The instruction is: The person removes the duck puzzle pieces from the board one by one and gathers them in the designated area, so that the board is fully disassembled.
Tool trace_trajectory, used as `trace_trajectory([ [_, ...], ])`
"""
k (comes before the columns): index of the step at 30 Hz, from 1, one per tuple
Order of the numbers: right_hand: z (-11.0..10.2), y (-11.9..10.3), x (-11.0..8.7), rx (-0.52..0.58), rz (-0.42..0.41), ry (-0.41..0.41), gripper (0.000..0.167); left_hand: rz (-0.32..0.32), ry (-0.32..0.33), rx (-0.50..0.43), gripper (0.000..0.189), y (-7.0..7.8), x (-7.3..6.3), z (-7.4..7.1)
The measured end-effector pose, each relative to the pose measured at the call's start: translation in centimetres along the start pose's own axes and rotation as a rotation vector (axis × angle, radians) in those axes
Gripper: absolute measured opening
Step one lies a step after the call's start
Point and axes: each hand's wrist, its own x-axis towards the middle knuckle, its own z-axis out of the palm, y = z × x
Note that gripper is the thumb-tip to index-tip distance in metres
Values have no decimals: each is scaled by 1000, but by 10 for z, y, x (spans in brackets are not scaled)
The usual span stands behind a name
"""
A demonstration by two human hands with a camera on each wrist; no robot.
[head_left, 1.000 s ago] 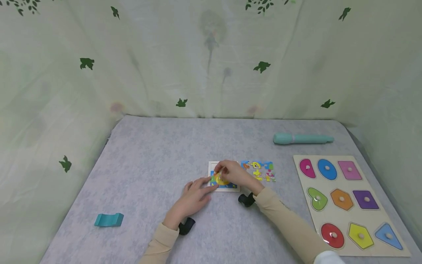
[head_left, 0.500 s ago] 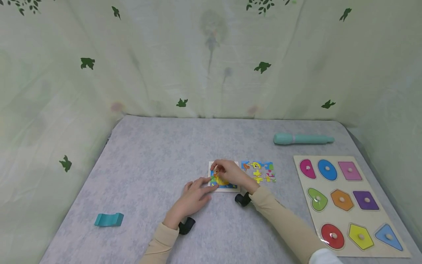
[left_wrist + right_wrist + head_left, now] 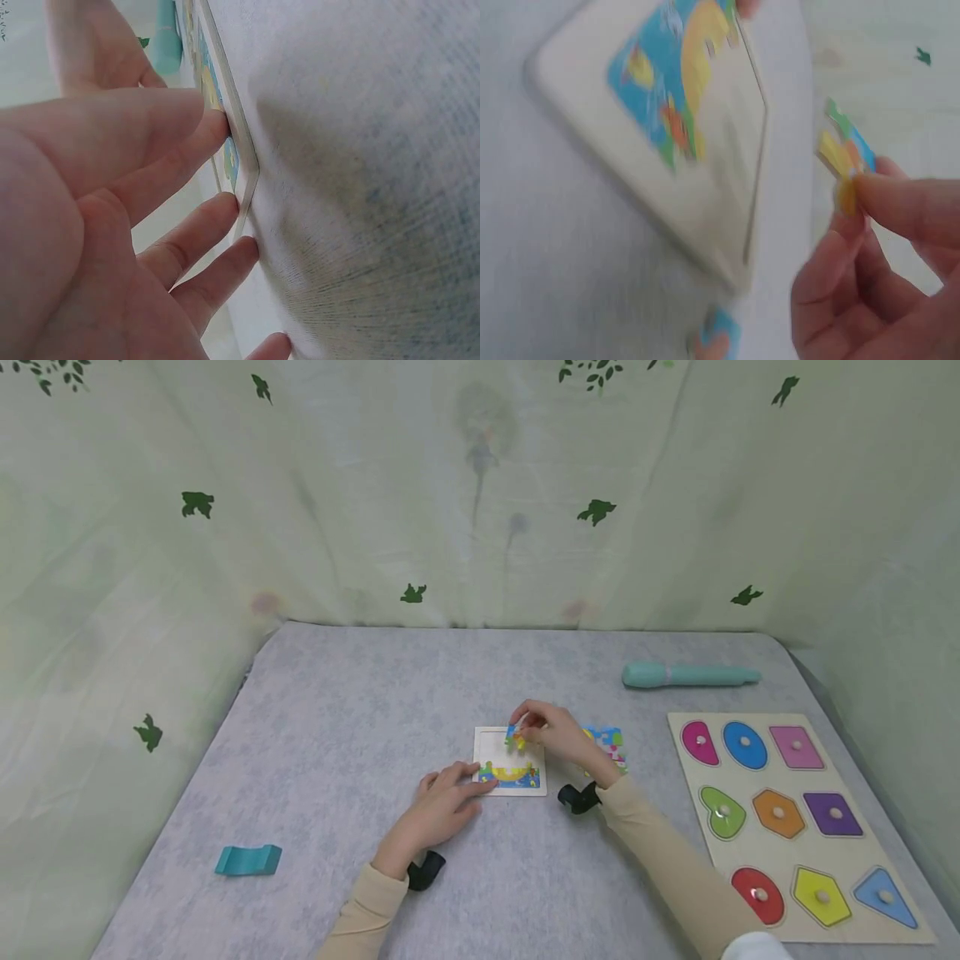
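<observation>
A small jigsaw board [image 3: 491, 745] with a pale frame lies at mid-table; picture pieces fill its lower strip and bare wood shows above. My left hand [image 3: 438, 810] reaches to its lower left corner, fingers extended; in the left wrist view the fingertips [image 3: 225, 204] meet the frame's edge. Above the bare part, my right hand [image 3: 558, 735] pinches a blue, green and yellow puzzle piece [image 3: 847, 154] between thumb and fingers, clear of the board. Loose puzzle pieces [image 3: 611, 745] lie to the right, partly hidden behind the right hand and wrist.
A large peg board [image 3: 757, 852] with coloured shapes covers the table's right side. Behind it lies a teal tube-shaped object [image 3: 690, 675]. A teal block [image 3: 248, 860] with a curved top sits at the left. A leaf-patterned curtain [image 3: 480, 527] hangs along the back edge.
My right hand has moved right and up from over the board, now showing a pinched piece. The yellow middle part of the picture is gone from the board. The left hand stays put.
</observation>
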Motion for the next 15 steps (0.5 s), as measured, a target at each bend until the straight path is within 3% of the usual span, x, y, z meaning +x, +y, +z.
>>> trace_trajectory([
  [8,-31,21,-22,-60,5,-84,14,7,10,-22,35,0,-1,0],
  [11,-36,24,-28,-73,-11,-106,13,10,14,-29,35,0,-1,0],
  [15,-36,26,-32,-117,25,-114,13,19,23,-27,36,0,-1,1],
])
